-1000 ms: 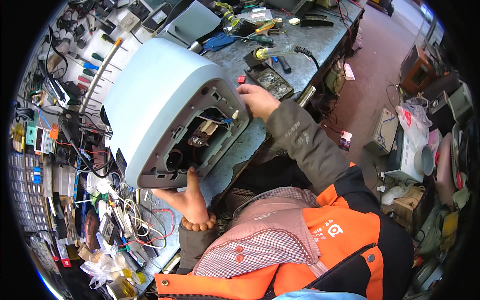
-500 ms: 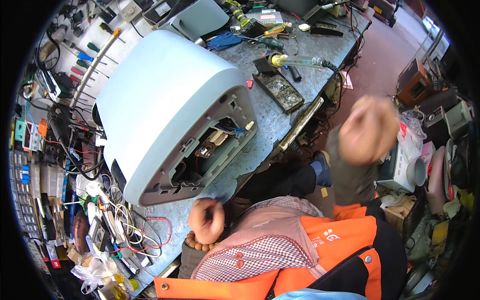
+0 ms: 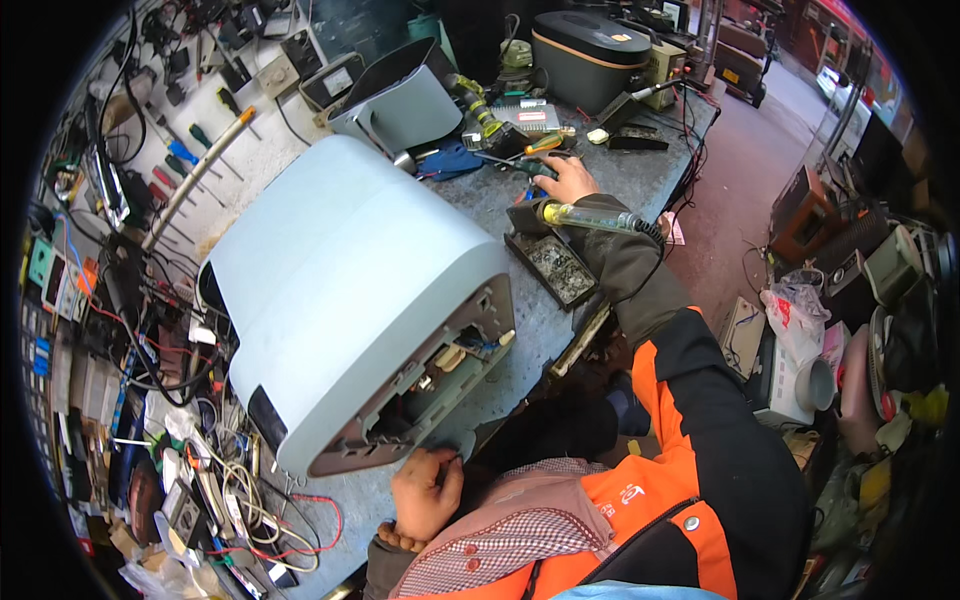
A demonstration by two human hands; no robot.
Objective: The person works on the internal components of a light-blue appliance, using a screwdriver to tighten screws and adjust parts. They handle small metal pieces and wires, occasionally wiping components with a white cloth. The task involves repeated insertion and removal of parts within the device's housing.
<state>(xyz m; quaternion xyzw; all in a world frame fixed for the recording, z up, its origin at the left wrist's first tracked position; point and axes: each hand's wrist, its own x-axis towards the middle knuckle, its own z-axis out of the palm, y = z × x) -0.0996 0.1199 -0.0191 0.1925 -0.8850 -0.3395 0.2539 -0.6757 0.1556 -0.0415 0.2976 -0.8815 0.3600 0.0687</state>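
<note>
A large pale blue-grey plastic housing (image 3: 350,270) lies tilted on the workbench, with an opening in its underside that shows wires and small parts. Close to its lower near edge is my left hand (image 3: 427,492), fingers curled and closed; whatever they hold, if anything, is hidden. My right arm stretches across the bench past a soldering iron (image 3: 590,216) with a clear yellowish handle. At the far side my right hand (image 3: 569,183) has its thumb and fingers closed around the dark green handle of a screwdriver (image 3: 537,167).
Beside my right forearm sits a black metal soldering tray (image 3: 553,270). Beyond lie a blue cloth (image 3: 449,162), a yellow-green power tool (image 3: 482,115) and a grey plastic cover (image 3: 405,108). Tangled cables (image 3: 250,510) spread at the left. Old appliances and bags (image 3: 797,315) crowd the right.
My right hand has swung from above the floor at the right to the screwdriver at the back of the bench. The left hand stays closed near the housing. The view has shifted.
</note>
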